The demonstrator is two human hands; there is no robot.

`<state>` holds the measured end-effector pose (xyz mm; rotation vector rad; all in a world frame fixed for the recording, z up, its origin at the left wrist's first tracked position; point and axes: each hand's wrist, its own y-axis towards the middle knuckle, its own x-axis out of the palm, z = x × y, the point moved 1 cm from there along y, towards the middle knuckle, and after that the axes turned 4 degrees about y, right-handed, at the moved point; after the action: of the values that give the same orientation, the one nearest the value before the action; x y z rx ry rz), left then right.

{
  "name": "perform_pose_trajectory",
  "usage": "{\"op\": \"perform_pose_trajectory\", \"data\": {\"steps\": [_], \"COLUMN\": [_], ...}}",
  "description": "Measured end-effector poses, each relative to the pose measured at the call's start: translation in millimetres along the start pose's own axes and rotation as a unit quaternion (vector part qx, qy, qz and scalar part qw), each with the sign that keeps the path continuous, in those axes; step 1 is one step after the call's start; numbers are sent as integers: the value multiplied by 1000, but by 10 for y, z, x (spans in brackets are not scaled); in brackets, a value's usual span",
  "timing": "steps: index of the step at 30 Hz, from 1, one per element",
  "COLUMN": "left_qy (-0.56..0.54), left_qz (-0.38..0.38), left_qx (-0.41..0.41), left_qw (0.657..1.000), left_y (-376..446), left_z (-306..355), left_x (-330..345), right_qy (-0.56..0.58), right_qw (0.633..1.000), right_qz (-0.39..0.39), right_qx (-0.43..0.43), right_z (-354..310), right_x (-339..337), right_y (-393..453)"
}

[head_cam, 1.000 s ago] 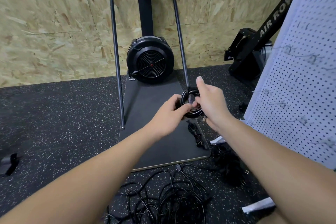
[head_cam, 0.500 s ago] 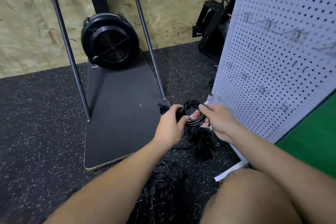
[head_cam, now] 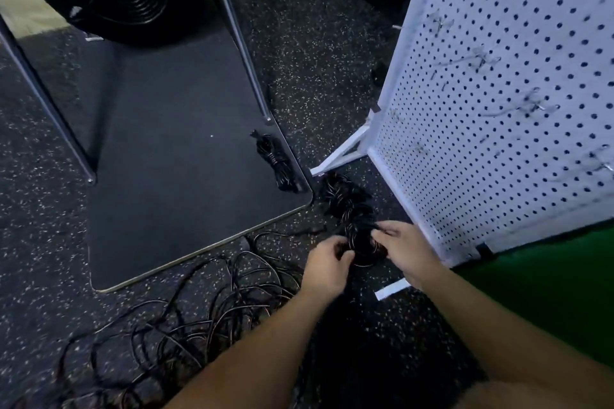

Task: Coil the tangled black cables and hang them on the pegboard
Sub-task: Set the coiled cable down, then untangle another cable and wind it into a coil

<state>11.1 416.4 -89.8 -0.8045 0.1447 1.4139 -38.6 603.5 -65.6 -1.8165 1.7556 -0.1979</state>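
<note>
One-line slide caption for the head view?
Both hands, left and right, grip a coiled black cable beside the white perforated pegboard, loose black cables on the floor.

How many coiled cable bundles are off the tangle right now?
3: one in both hands, one on the black platform's corner, one on the floor by the pegboard foot. Blur may hide more.

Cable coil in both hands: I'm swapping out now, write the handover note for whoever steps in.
Left hand and right hand both grip one coiled cable, low beside the pegboard.
Other coils lie on the floor by the board's foot; a bundle sits on the mat.
Nothing visibly hung yet.
Left: hang the coils, then untangle the loose cables.
</note>
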Motion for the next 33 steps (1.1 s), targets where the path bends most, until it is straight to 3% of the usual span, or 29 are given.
{"op": "perform_pose_trajectory", "data": {"steps": [7, 11, 18, 23, 28, 33], "left_qy": [24, 39, 42, 13, -24, -49], "left_qz": [4, -2, -23, 9, 74, 126], "left_qx": [-45, -48, -19, 36, 106, 110], "left_qw": [999, 998, 999, 999, 991, 985], "left_y": [346, 380, 261, 14, -500, -1134], "left_z": [-169, -199, -36, 93, 188, -180], "left_x": [284, 394, 78, -597, -1528, -2403], "right_qy": [-72, -197, -306, -294, -381, -479], "right_qw": [995, 973, 943, 934, 857, 764], "right_qz": [68, 92, 55, -80, -198, -262], "right_qx": [-12, -72, -120, -189, -286, -343], "right_z": [355, 429, 94, -855, -1847, -2453], "right_x": [101, 102, 64, 301, 671, 1268], "right_y": [364, 369, 262, 15, -528, -1196]}}
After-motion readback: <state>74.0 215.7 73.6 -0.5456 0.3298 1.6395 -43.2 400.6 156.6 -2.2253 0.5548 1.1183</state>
